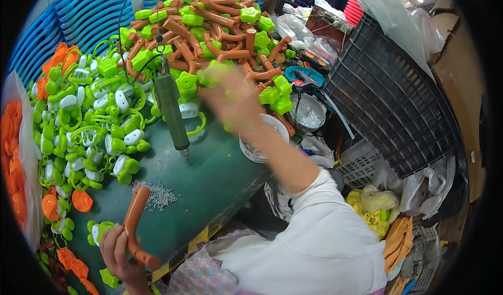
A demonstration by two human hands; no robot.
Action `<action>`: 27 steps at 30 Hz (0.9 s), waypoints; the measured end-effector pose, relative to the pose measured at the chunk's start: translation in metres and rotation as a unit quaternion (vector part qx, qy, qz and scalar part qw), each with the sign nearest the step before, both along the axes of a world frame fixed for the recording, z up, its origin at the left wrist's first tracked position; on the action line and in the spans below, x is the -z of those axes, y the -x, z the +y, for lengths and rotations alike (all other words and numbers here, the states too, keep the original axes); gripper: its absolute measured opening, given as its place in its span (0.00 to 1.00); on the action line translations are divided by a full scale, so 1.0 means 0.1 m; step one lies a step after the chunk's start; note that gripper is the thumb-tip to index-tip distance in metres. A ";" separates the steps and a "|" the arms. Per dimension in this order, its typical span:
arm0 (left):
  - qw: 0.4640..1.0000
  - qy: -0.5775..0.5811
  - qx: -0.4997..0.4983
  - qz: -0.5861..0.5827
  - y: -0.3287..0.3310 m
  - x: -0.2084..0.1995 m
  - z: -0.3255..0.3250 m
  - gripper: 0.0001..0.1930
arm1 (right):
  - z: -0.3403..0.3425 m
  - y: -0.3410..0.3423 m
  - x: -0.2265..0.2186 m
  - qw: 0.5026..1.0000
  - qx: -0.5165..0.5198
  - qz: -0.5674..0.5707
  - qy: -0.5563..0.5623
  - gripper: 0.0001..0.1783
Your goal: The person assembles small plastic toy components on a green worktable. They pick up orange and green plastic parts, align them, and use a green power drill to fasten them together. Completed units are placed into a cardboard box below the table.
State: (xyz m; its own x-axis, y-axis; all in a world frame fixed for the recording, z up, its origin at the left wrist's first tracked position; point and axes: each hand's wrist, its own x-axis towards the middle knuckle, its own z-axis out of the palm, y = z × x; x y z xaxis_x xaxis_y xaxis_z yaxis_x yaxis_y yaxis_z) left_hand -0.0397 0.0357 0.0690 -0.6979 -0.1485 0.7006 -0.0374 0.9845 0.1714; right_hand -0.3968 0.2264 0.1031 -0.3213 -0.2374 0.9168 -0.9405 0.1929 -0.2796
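My left hand [119, 253] is closed around a brown branch-shaped plastic piece [135, 216] near the table's front edge. Farther off, my right hand [230, 96] reaches to the big heap of brown branched pieces [181, 30] and bright green star-shaped knobs [187, 85]. Motion smears its fingers, so I cannot make out whether it grips one of the green knobs beside it. Between my hands, a dark green electric screwdriver [172, 109] hangs tip down from a cord. Below it, a small pile of silver screws [157, 196] lies on the dark green tabletop [209, 164].
White-and-green plastic parts [94, 117] heap up at the left, with orange pieces [82, 201] among them. A white tub of screws [280, 124] sits under my right forearm, a metal bowl of screws [309, 114] beyond. A black crate [387, 90] stands tilted at the right; blue stacks [94, 17] line the back.
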 end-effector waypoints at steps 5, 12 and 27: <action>0.991 0.093 0.085 -0.041 0.79 0.34 -0.22 0.19 | 1.50 1.25 0.02 0.908 0.232 -0.066 -0.344 0.34; 0.975 0.032 0.046 -0.214 1.22 0.58 -0.19 0.17 | 1.38 1.57 0.11 0.951 0.038 -0.035 -0.304 0.23; 0.972 -0.025 0.231 -0.044 3.83 -0.56 1.12 0.23 | 1.12 1.33 -0.49 0.957 -0.127 0.058 -0.255 0.17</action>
State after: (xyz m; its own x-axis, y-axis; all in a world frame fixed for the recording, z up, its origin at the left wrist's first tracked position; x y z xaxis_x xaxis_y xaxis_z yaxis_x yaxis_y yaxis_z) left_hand -0.4228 0.1481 0.1249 -0.7543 0.1633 0.6359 0.3905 0.8902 0.2346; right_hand -0.5298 0.3379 0.1517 -0.0977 -0.7207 0.6863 -0.9941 0.0382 -0.1014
